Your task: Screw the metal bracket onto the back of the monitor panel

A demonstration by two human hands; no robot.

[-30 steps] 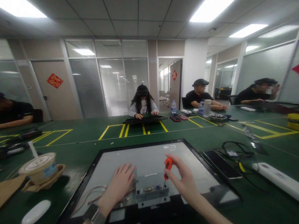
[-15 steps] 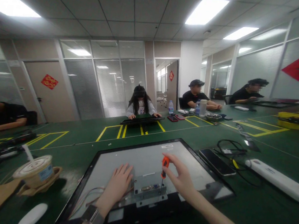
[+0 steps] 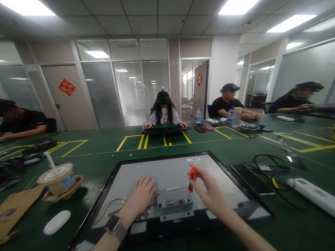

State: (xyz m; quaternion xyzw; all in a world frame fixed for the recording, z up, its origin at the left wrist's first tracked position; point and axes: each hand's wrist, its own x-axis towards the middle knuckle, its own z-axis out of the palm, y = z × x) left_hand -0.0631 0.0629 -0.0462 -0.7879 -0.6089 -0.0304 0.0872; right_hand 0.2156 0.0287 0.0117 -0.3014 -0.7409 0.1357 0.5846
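A flat display panel [image 3: 169, 167] with a black frame lies back side up on the green table before me. Near its lower edge is a metal bracket [image 3: 176, 213] with connector ports. My right hand [image 3: 210, 190] pinches the orange and black handle of a screwdriver [image 3: 192, 177], which stands nearly upright. Its tip reaches down to the right end of the bracket; the screw itself is too small to make out. Flat on the panel, left of the bracket, rests my left hand [image 3: 141, 196] with fingers stretched out. Thin cables [image 3: 112, 207] run beside it.
On the left stand a lidded drink cup [image 3: 58, 180], a paper bag [image 3: 7, 216] and a white mouse-like case [image 3: 57, 222]. To the right lie a phone [image 3: 252, 179], a black cable [image 3: 270, 163] and a white bar [image 3: 320, 197]. Several people sit around the table.
The view has shifted, so the scene sits further right. My right hand keeps its pinch on the screwdriver at the bracket, and my left hand stays flat on the panel.
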